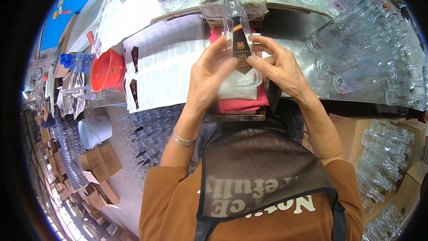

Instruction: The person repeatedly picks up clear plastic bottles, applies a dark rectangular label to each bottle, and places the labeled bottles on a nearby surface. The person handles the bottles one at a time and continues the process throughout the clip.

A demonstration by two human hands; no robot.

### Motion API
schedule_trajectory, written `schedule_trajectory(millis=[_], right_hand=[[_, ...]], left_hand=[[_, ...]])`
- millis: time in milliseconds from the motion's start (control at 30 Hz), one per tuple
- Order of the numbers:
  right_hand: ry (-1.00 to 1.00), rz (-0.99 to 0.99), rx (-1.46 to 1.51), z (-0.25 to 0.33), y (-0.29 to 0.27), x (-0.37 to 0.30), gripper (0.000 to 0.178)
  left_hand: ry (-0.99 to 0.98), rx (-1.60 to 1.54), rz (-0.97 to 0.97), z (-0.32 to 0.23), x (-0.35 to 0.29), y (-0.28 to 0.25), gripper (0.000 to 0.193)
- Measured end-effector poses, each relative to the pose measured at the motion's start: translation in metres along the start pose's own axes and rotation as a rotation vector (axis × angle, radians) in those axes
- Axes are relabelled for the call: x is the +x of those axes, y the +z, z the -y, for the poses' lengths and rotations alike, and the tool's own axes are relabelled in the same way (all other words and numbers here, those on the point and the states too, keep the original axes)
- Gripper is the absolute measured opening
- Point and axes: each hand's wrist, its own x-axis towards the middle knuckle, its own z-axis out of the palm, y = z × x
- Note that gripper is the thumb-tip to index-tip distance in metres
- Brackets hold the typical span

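Observation:
A clear glass bottle [231, 6] lies in front of me, its neck on a rolled grey cloth [256, 5] and its base toward me. A black tie-shaped label [241, 50] with gold print is on its upper face. My left hand [209, 71] is closed at the bottle's left side, its thumb blurred over the label's edge. From the right, my right hand [283, 64] grips the bottle with its fingertips at the side, thumb on the label. Beneath the bottle are a white pad and a red cloth [243, 104] on a small wooden stand.
Left of the stand lies a white label sheet [165, 62] with a few black labels still on it. Beyond that are a red plastic cup [107, 70] and a blue-capped bottle [78, 62]. Glass bottles [352, 62] crowd the right side; boxed ones [385, 151] stand below.

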Motion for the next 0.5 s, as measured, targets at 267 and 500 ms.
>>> schedule_trajectory(millis=[267,500], right_hand=[[0.291,-0.386,0.602,-0.058,-0.043,0.019,0.047],[-0.236,-0.123,0.081,0.016,-0.025,0.024,0.026]], left_hand=[[0.045,0.038,-0.005,0.005,-0.001,0.001,0.061],[0.052,0.065,-0.021,0.003,-0.004,0.004,0.060]])
